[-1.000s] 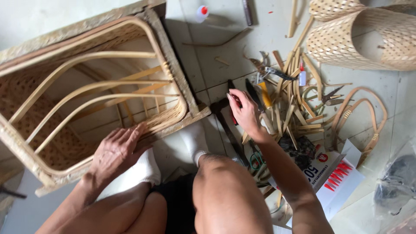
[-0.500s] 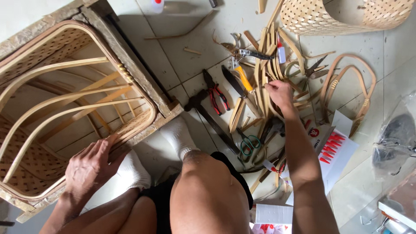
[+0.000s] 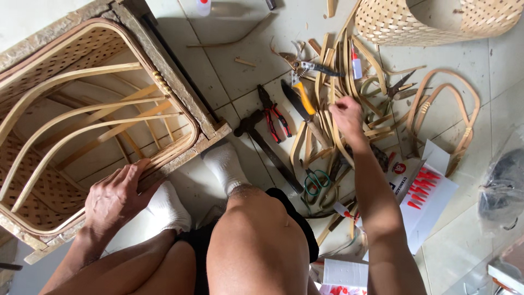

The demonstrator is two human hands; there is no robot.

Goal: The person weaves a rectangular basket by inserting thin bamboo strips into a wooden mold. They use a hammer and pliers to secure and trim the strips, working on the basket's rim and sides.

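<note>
My left hand (image 3: 115, 195) rests flat on the near rim of a woven rattan frame (image 3: 87, 125) lying on the tiled floor, its fingers spread over the edge. My right hand (image 3: 347, 114) reaches out over a pile of bent bamboo strips (image 3: 349, 71), with the fingers curled around the strips there. Whether it grips one is hard to tell. Beside that hand lie a yellow-handled knife (image 3: 302, 98), red-handled pliers (image 3: 273, 113) and a hammer (image 3: 262, 143).
A woven basket (image 3: 431, 19) stands at the top right. Curved rattan handles (image 3: 445, 117) lie to the right. Green scissors (image 3: 314, 183) and red-and-white paper packets (image 3: 423, 199) sit near my knee. My white-socked feet (image 3: 221, 164) press against the frame.
My right hand has moved farther right and forward, from beside the tools into the bamboo strips. The view has shifted with my head. My left hand stays on the frame's rim.
</note>
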